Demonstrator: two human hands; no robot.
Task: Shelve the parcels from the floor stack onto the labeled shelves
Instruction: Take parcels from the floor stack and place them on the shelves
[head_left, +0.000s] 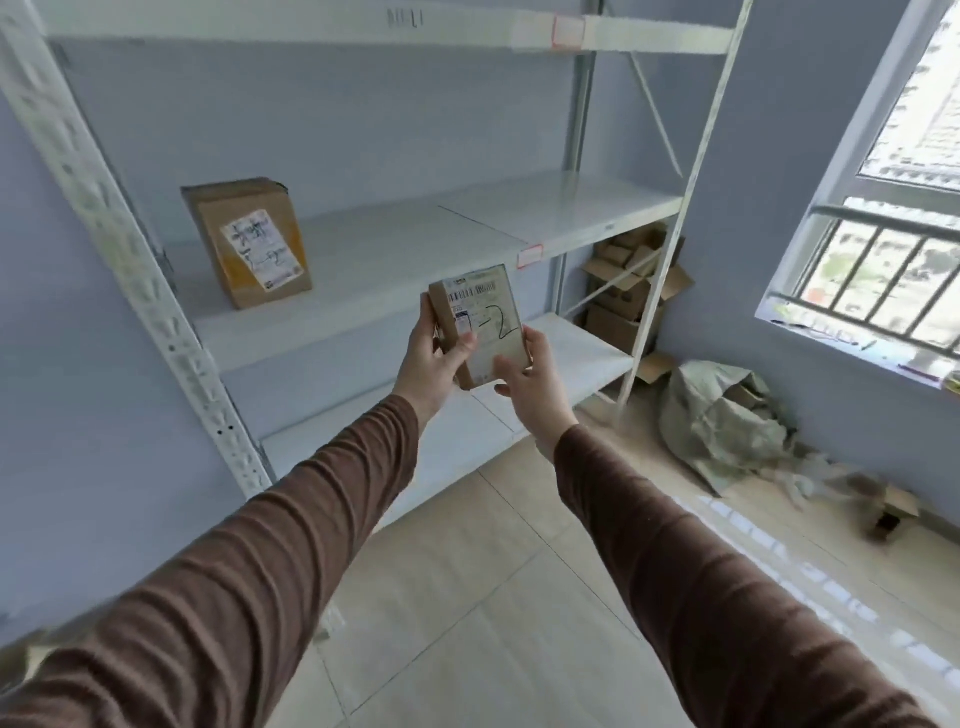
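Note:
I hold a small flat cardboard parcel upright in front of the white shelving unit. Its white label shows a barcode and a handwritten mark like "-2". My left hand grips its left edge, thumb on the front face. My right hand grips its lower right corner. A larger brown parcel with a white label stands tilted on the middle shelf at the left. Small red-bordered tags sit on the shelf edges, one on the middle shelf and one on the top shelf.
Open cardboard boxes are piled in the corner behind the shelf's right post. A crumpled grey-green sack and a small box lie on the tiled floor under the barred window.

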